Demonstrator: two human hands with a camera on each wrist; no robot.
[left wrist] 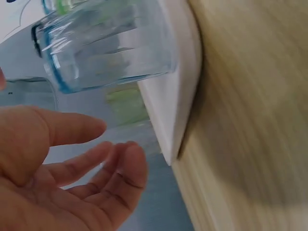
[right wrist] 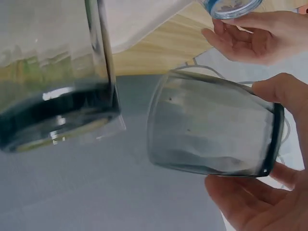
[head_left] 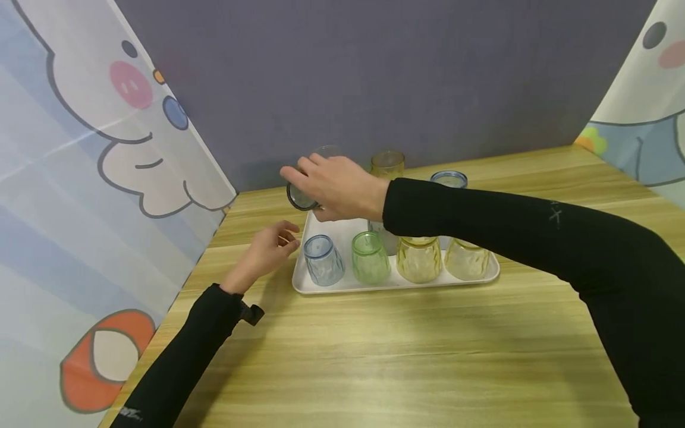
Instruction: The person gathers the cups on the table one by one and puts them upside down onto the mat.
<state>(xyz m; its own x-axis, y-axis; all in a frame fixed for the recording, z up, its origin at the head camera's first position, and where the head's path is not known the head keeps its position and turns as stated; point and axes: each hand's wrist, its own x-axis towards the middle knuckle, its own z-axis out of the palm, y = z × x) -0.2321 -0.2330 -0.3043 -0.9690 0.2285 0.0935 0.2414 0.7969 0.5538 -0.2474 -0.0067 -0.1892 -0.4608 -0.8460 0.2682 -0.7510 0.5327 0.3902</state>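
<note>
Both arms wear long, close-fitting black fabric sleeves that end at the wrists, leaving the left hand (head_left: 266, 252) and right hand (head_left: 334, 187) bare. The right sleeve (head_left: 514, 229) carries a small pale stitched mark on the forearm. The left sleeve (head_left: 182, 356) shows faint pale lettering near the elbow, and a small black clip-like tab (head_left: 251, 313) sticks out at its cuff.

Smoke-grey clear glass cup (head_left: 302, 195); pale blue ribbed clear glass cup (head_left: 323, 260); green clear glass cup (head_left: 370, 258); two amber-yellow patterned glass cups (head_left: 419, 259); white rectangular plastic tray (head_left: 342, 287); light wood-grain tabletop (head_left: 407, 356); black long sleeves (head_left: 514, 223); plain grey-purple back wall (head_left: 374, 77); side curtains (head_left: 64, 196) printed with pastel cartoon figures, pink cheeks, orange mushroom.
</note>
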